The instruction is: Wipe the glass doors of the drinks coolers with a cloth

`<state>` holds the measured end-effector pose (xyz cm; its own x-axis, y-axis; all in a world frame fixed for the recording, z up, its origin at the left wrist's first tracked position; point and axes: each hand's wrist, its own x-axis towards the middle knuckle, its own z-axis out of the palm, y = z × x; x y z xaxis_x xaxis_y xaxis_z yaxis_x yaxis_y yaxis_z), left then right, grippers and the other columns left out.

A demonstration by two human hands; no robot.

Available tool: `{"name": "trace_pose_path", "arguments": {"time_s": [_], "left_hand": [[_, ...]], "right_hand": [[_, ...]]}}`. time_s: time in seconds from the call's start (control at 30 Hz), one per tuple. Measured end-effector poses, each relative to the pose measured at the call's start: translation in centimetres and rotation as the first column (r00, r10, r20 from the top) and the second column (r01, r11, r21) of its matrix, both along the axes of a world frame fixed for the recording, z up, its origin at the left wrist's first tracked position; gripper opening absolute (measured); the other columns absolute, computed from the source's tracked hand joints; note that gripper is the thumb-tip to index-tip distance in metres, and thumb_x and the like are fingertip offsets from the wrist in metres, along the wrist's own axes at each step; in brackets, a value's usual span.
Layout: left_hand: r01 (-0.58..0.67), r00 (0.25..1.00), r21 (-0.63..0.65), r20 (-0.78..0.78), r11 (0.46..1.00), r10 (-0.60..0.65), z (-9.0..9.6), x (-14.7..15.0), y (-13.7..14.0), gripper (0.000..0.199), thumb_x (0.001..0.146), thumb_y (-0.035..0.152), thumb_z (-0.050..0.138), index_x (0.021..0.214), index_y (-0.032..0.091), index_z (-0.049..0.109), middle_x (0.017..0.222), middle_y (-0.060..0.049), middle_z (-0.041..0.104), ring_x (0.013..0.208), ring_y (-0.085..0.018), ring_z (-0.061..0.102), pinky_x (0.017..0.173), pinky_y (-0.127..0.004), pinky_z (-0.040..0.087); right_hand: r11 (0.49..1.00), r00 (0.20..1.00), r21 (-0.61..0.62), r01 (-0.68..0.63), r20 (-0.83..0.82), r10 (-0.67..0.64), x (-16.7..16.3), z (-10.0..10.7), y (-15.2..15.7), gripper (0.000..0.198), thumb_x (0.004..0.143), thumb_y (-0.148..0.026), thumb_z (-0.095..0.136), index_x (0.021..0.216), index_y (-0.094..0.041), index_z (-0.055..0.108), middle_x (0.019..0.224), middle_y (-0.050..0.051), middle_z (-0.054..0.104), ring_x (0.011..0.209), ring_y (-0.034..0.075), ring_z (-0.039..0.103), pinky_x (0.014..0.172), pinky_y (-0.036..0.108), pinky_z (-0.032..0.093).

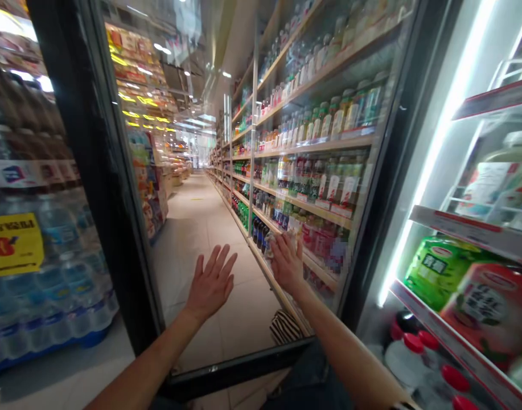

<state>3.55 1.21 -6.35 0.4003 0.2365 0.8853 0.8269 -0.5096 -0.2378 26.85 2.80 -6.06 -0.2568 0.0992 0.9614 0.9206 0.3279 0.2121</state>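
Glass door (226, 216) ×1 | hands (210, 289) (287, 266) ×2 | cloth (270, 246) ×1, right-held

A slanting white light strip (435, 148) is blazing on the right, burning out to pure glare! Small white ceiling lamps (162, 49) are glinting through the clear glass door pane (192, 222), yellow glowing strips (145, 101) are streaking beyond, brown-filled plastic bottles (25, 102) are smearing far left, and wide-angle distortion is slanting the black door frame (94, 142).
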Motion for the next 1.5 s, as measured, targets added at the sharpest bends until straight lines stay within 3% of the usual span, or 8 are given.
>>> {"name": "trace_pose_path", "arguments": {"time_s": [0.23, 0.47, 0.7, 0.9, 1.0, 1.17, 1.37, 1.5], "left_hand": [[-0.037, 0.999, -0.022, 0.006, 0.999, 0.037, -0.5, 0.2, 0.1, 0.053, 0.083, 0.027, 0.050, 0.135, 0.023, 0.038, 0.139, -0.010, 0.041, 0.136, -0.022, 0.024, 0.113, -0.045, 0.008], [-0.041, 0.999, -0.004, 0.016, 0.999, 0.041, -0.5, 0.4, 0.0, 0.057, 0.083, 0.027, 0.051, 0.137, 0.022, 0.034, 0.138, -0.011, 0.042, 0.137, -0.021, 0.019, 0.113, -0.044, 0.007], [-0.036, 0.999, 0.002, 0.023, 0.999, 0.036, -0.6, 0.6, -0.1, 0.055, 0.083, 0.026, 0.051, 0.135, 0.021, 0.037, 0.137, -0.011, 0.043, 0.138, -0.020, 0.016, 0.113, -0.044, 0.006], [-0.018, 0.999, -0.004, 0.043, 1.000, 0.019, -0.7, 0.7, 0.0, 0.052, 0.083, 0.027, 0.050, 0.134, 0.020, 0.038, 0.138, -0.012, 0.042, 0.138, -0.019, 0.015, 0.113, -0.044, 0.006], [-0.016, 0.999, -0.001, 0.040, 1.000, 0.016, -0.7, 0.7, 0.0, 0.052, 0.083, 0.027, 0.050, 0.134, 0.020, 0.038, 0.137, -0.012, 0.043, 0.138, -0.018, 0.015, 0.113, -0.044, 0.006], [-0.016, 0.998, -0.001, 0.055, 1.000, 0.016, -0.8, 0.9, 0.0, 0.054, 0.083, 0.026, 0.050, 0.135, 0.020, 0.036, 0.137, -0.012, 0.043, 0.138, -0.019, 0.015, 0.113, -0.045, 0.006], [-0.020, 0.998, 0.008, 0.058, 1.000, 0.020, -0.9, 0.8, 0.1, 0.060, 0.083, 0.027, 0.051, 0.138, 0.021, 0.031, 0.137, -0.012, 0.043, 0.138, -0.019, 0.016, 0.113, -0.044, 0.006], [-0.023, 0.998, 0.008, 0.053, 1.000, 0.023, -0.9, 0.8, 0.0, 0.063, 0.082, 0.027, 0.052, 0.140, 0.022, 0.028, 0.138, -0.011, 0.042, 0.138, -0.020, 0.016, 0.113, -0.045, 0.006]], "right_hand": [[0.979, 0.850, 0.098, 0.177, -0.517, -0.102, 5.5, 1.1, 1.2, 0.053, 0.088, -0.023, 0.035, 0.140, -0.013, 0.031, 0.140, 0.018, 0.036, 0.135, 0.028, 0.026, 0.107, 0.059, 0.020], [0.999, 0.998, -0.023, -0.040, 0.038, 0.041, -1.3, -0.8, -0.3, 0.051, 0.084, -0.016, 0.041, 0.135, -0.020, 0.038, 0.129, 0.010, 0.052, 0.135, 0.021, 0.029, 0.112, 0.050, 0.013], [0.977, 0.805, 0.045, 0.206, -0.575, -0.143, 4.8, 0.7, 1.0, 0.051, 0.088, -0.023, 0.033, 0.139, -0.012, 0.032, 0.139, 0.019, 0.038, 0.134, 0.028, 0.028, 0.106, 0.056, 0.022], [1.000, 0.998, -0.012, 0.021, -0.051, -0.021, 1.5, -0.3, 0.2, 0.049, 0.085, -0.018, 0.037, 0.135, -0.019, 0.038, 0.132, 0.011, 0.048, 0.136, 0.022, 0.026, 0.110, 0.051, 0.017], [0.996, 0.958, 0.004, 0.088, -0.275, -0.084, 4.7, 0.1, 0.7, 0.048, 0.085, -0.021, 0.036, 0.133, -0.016, 0.041, 0.134, 0.014, 0.045, 0.135, 0.023, 0.028, 0.109, 0.054, 0.018], [0.981, 0.707, 0.011, 0.195, -0.694, -0.133, 7.7, 0.7, 1.3, 0.052, 0.087, -0.025, 0.031, 0.137, -0.010, 0.034, 0.140, 0.020, 0.035, 0.134, 0.027, 0.027, 0.105, 0.057, 0.023], [0.999, 0.986, -0.005, 0.042, -0.162, -0.042, 2.6, -0.7, 0.6, 0.053, 0.086, -0.019, 0.037, 0.139, -0.020, 0.031, 0.135, 0.013, 0.044, 0.134, 0.024, 0.028, 0.108, 0.053, 0.020], [0.972, 0.889, 0.120, 0.202, -0.438, -0.131, 7.7, 1.0, 1.3, 0.050, 0.087, -0.021, 0.034, 0.136, -0.014, 0.036, 0.131, 0.019, 0.047, 0.128, 0.028, 0.038, 0.104, 0.056, 0.025]]}}
